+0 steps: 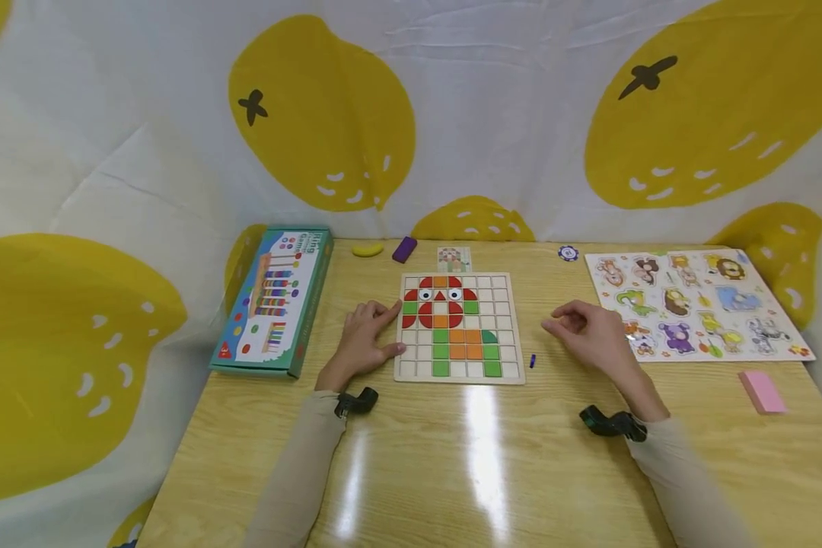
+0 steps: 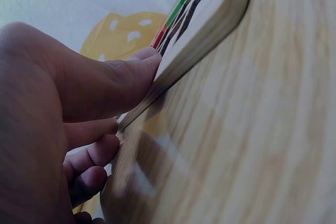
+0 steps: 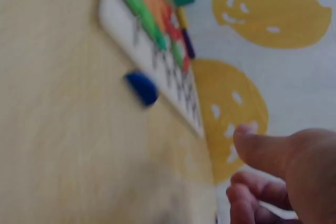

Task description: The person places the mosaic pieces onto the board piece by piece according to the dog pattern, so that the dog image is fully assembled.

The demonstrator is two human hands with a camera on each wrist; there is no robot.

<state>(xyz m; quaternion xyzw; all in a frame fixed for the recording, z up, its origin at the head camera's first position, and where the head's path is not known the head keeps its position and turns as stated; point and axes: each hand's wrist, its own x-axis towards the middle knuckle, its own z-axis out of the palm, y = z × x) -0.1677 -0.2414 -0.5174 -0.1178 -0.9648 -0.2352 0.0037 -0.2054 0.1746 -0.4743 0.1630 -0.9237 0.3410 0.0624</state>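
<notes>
A wooden grid board (image 1: pixel 460 370) lies mid-table with red, orange, green and eye-printed tiles set in many of its squares. My left hand (image 1: pixel 368 339) rests at the board's left edge, thumb and index finger touching it. The left wrist view shows the thumb (image 2: pixel 118 85) against the board's side (image 2: pixel 205 40). To the right of the board, my right hand (image 1: pixel 591 335) is held above the table, fingers loosely bent and nothing visible between them. Between this hand and the board lies a small dark blue piece (image 1: pixel 533 361), seen blurred as a blue half-round (image 3: pixel 142 88) in the right wrist view.
Behind the board lie a pattern card (image 1: pixel 454 259), a purple block (image 1: pixel 405 249), a yellow banana-shaped piece (image 1: pixel 367 250) and a poker chip (image 1: pixel 568 253). A game box (image 1: pixel 272 301) sits left. An animal puzzle (image 1: pixel 699 304) and a pink block (image 1: pixel 763 392) are right.
</notes>
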